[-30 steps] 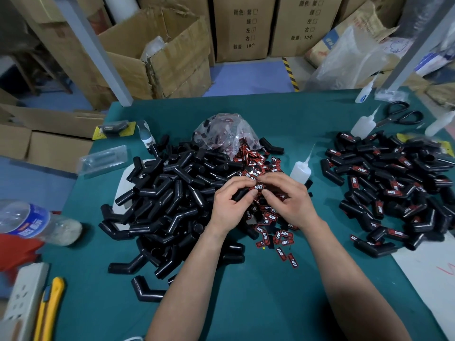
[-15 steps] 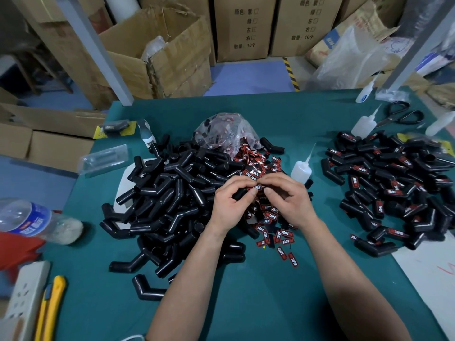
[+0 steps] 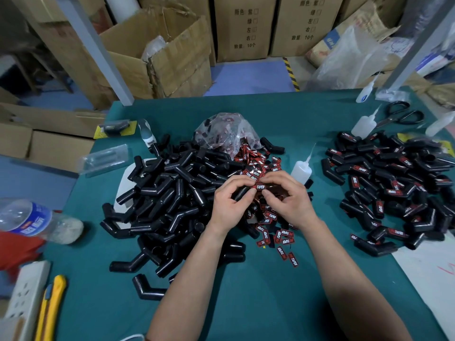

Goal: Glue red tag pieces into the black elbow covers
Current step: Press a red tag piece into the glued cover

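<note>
Green cloth covers the desk (image 3: pixel 258 303), and in the middle of the frame both hands meet above it. The fingers (image 3: pixel 236 182) of the left hand (image 3: pixel 227 207) are curled around one black elbow cover (image 3: pixel 242 193). The right hand (image 3: pixel 289 205) pinches a red tag (image 3: pixel 260 187) with the white word TAPER between thumb and forefinger, and the tag is touching the end of that cover.

Just below and behind the hands lie the loose red tags (image 3: pixel 275 232), spread on the cloth. At the left of the hands is a big heap of plain covers (image 3: pixel 172 193). A crumpled plastic bag (image 3: pixel 226 131) with more tags sits at the upper edge of this heap. A small glue bottle (image 3: pixel 300 169) with a thin nozzle stands just beside the right hand, toward the upper right.

At the right side of the frame is a second heap of tagged covers (image 3: pixel 394 183), well apart from the first. Black scissors (image 3: pixel 401 115) lie in the upper right. At the left edge lies a water bottle (image 3: pixel 32 221), and in the lower left corner a yellow knife (image 3: pixel 50 306) beside a white power strip (image 3: pixel 27 291). Cardboard boxes (image 3: pixel 172 52) stand behind the desk.
</note>
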### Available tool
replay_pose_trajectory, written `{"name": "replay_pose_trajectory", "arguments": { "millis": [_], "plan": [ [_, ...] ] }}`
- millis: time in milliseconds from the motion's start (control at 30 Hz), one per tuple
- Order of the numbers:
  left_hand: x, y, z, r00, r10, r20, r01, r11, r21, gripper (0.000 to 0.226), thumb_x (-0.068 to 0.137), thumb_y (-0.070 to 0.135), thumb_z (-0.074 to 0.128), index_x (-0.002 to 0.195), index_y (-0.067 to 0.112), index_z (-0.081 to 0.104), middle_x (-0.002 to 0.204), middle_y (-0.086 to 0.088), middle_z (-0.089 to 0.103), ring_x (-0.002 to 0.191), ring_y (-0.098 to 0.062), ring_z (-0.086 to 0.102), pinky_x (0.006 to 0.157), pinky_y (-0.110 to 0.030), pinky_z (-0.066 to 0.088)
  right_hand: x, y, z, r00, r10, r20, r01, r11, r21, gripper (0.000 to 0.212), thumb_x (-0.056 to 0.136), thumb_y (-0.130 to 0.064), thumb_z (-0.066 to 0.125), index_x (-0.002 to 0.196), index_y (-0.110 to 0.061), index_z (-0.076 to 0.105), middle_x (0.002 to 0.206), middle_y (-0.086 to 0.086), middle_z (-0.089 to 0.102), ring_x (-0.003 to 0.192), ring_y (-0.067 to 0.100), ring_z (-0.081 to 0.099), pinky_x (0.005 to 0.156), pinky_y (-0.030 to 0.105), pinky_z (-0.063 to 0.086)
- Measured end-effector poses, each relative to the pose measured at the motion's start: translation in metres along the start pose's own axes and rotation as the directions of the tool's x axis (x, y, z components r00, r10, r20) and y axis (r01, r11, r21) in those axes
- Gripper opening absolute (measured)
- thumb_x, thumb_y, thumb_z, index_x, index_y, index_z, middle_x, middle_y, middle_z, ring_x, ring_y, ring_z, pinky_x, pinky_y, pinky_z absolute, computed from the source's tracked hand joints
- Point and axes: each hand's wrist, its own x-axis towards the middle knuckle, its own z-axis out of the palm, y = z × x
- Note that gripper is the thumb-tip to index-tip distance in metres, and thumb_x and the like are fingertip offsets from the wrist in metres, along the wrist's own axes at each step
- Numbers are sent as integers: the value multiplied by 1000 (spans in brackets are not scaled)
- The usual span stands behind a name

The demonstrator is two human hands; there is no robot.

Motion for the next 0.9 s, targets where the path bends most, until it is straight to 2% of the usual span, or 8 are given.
{"name": "replay_pose_trajectory", "arguments": {
  "millis": [100,233,367,433,567,700,833,900],
  "plan": [
    [0,1,-1,1000,0,9,0,1000,-14,17,92,11,73,108,17,75,110,13,72,105,-19,70,98,-31,52,-1,-2,3,1000,-20,24,20,1000,-10,17,87,-4,74,103,0,75,106,10,68,101,22,67,93,33,53],
    [-3,2,-1,998,-54,33,55,998,-40,25,93,11,71,118,15,72,115,-1,73,109,-24,71,97,-41,56,-1,-1,3,1000,-5,-13,5,1000,2,16,84,-1,75,101,-1,75,105,10,68,99,23,67,90,36,54],
    [-1,0,-1,999,10,33,-10,1000,9,16,90,6,71,105,3,75,108,-4,73,104,-22,70,97,-36,54,-2,2,5,999,-20,33,21,1000,-10,17,85,0,75,101,-1,73,105,8,65,101,23,65,90,36,53],
    [-1,0,-1,999,1,40,-2,1000,17,16,89,7,71,104,5,75,106,-5,73,102,-21,71,95,-34,55,-2,2,6,998,-38,43,39,999,-33,18,85,-2,76,103,-2,73,105,7,64,100,22,64,89,34,52],
    [-3,5,-1,996,-79,42,80,996,-28,27,89,8,71,114,19,71,109,-4,74,100,-23,73,91,-37,58,-2,3,7,997,-67,22,69,996,-60,16,86,-7,76,102,-3,75,104,7,64,97,19,65,87,29,52],
    [-2,1,-1,999,13,52,-12,1000,-8,14,87,4,72,101,3,70,108,-10,72,103,-24,71,95,-37,56,-2,2,6,998,-56,15,57,997,-53,16,85,-4,76,101,-2,75,103,7,64,97,17,65,86,30,53],
    [-2,1,-1,1000,-5,27,6,1000,-9,13,85,5,71,98,5,69,105,-6,72,101,-17,71,94,-32,54,-1,0,5,999,-47,27,47,999,-5,21,85,-3,76,106,-4,75,104,8,65,99,20,65,88,31,53],
    [-2,2,-1,1000,-13,25,13,1000,-17,13,85,6,71,99,5,69,105,-7,71,101,-18,70,94,-33,55,-1,0,4,999,-38,18,38,999,3,19,85,-3,76,104,-4,75,103,8,66,98,18,66,88,32,54]
  ]
}}
